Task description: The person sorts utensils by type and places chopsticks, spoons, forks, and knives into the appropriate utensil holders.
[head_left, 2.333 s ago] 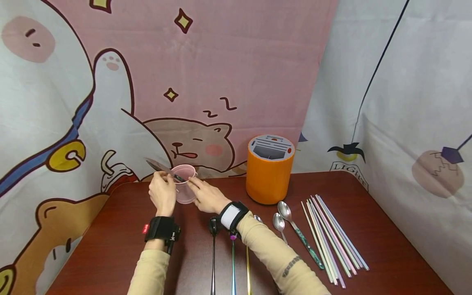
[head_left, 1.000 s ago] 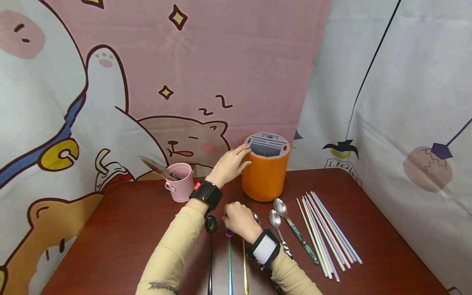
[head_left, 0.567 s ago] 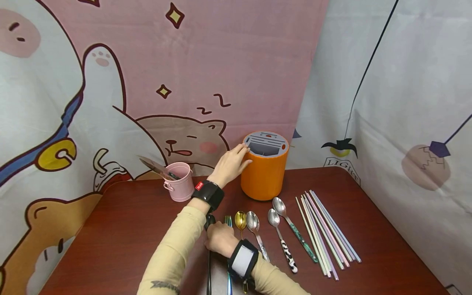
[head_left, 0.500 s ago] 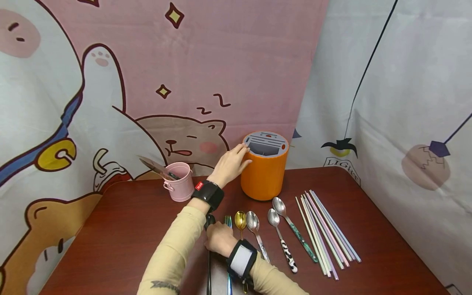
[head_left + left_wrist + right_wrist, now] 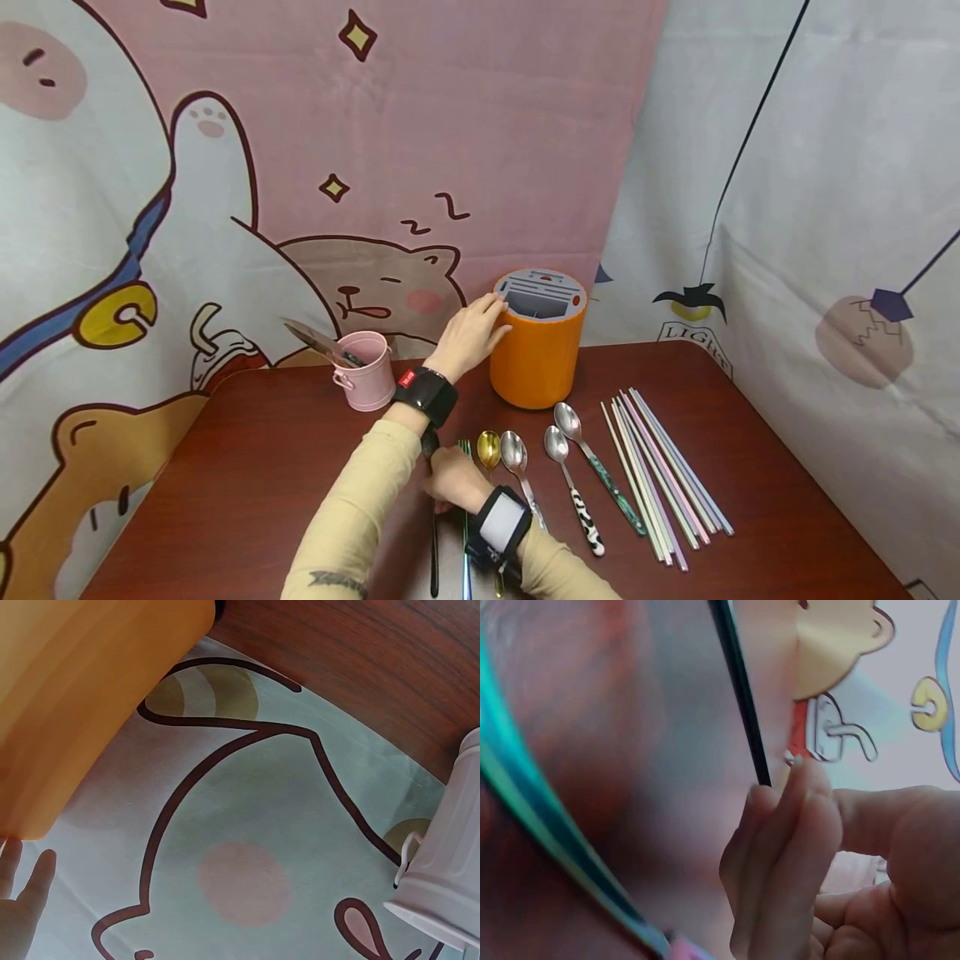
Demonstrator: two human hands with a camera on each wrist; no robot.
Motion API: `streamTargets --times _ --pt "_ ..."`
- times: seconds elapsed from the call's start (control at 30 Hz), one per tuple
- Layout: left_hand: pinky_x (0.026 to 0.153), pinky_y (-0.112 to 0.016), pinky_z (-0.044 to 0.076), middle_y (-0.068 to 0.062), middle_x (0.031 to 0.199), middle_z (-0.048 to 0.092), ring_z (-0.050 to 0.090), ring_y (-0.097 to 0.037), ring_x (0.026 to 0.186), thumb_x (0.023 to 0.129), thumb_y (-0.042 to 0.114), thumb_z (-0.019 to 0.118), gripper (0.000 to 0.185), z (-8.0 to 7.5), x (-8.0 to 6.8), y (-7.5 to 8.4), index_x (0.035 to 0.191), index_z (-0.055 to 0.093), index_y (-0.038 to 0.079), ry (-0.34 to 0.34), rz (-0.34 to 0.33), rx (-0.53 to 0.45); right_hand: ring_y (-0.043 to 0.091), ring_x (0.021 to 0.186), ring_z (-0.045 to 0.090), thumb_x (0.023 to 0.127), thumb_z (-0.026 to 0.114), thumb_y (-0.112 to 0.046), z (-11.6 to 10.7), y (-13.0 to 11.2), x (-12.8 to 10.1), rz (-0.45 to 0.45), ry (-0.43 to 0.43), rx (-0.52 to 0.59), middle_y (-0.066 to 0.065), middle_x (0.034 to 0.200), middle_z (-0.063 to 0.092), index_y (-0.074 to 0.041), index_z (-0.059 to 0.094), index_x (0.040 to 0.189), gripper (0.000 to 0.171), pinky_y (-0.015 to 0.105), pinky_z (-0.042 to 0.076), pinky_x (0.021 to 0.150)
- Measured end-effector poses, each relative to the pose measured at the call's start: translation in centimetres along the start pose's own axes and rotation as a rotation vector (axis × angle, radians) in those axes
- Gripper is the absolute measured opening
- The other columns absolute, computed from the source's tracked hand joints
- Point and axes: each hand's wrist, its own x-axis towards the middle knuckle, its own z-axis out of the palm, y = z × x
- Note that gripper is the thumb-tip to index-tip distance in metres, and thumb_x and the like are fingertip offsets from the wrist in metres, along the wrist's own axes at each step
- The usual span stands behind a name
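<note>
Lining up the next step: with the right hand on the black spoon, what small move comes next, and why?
Probably lift the black spoon clear of the table. The right hand pinches its handle, and the left hand steadies the orange holder, whose top slot shows open.

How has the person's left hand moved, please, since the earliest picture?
Yes. The left hand has left the small pink metal bucket and moved right to rest against the orange cylindrical holder, which stands in the same spot.
</note>
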Motion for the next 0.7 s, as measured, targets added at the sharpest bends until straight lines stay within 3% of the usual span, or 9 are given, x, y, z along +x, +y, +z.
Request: streamTargets --times 0.2,0.33,0.47,0.6,0.7 --pt "0.086 -0.034 0.052 -0.009 0.114 0.061 0.06 -0.024 0.105 0.092 0.027 0.063 0.029 -0.1 0.2 0.1 0.112 0.06 0.006 0.005 0.005 0.011 0.011 0.037 0.059 0.082 0.06 -0.006 -2.9 0.6 -0.3 0.071 0.058 0.095 0.003 0.044 0.06 -0.005 0.057 0.057 0.024 0.023 0.046 0.039" --pt "0.085 -0.034 0.052 -0.008 0.109 0.06 0.06 -0.024 0.103 0.092 0.027 0.062 0.027 -0.1 0.4 0.3 0.108 0.06 0.006 0.017 0.003 0.015 0.016 0.042 0.063 0.085 0.058 -0.01 -5.2 1.1 -0.5 0.131 0.125 0.081 0.002 0.045 0.061 -0.005 0.06 0.052 0.033 0.024 0.048 0.042" --pt "0.084 -0.033 0.052 -0.007 0.107 0.06 0.059 -0.024 0.104 0.093 0.029 0.061 0.026 -0.1 0.5 0.5 0.107 0.059 0.007 0.003 -0.012 0.034 0.015 0.042 0.061 0.085 0.056 -0.011 -7.5 1.8 -1.1 0.14 0.243 0.046 0.0 0.045 0.06 -0.009 0.057 0.048 0.036 0.023 0.043 0.041" --pt "0.083 -0.032 0.052 -0.006 0.102 0.058 0.058 -0.024 0.104 0.092 0.03 0.062 0.024 -0.1 0.5 0.7 0.103 0.059 0.008 0.012 -0.013 0.053 0.007 0.036 0.045 0.085 0.055 -0.008 -9.6 2.4 -2.0 0.114 0.385 -0.029 -0.004 0.042 0.046 -0.012 0.045 0.049 0.038 0.02 0.03 0.037" --pt "0.083 -0.031 0.052 -0.006 0.101 0.058 0.058 -0.023 0.105 0.092 0.03 0.062 0.023 -0.1 0.4 0.8 0.1 0.058 0.009 0.031 -0.008 0.068 0.01 0.037 0.041 0.087 0.055 -0.009 -11.0 2.6 -2.8 0.115 0.495 -0.088 -0.004 0.045 0.041 -0.011 0.042 0.055 0.035 0.021 0.028 0.038"
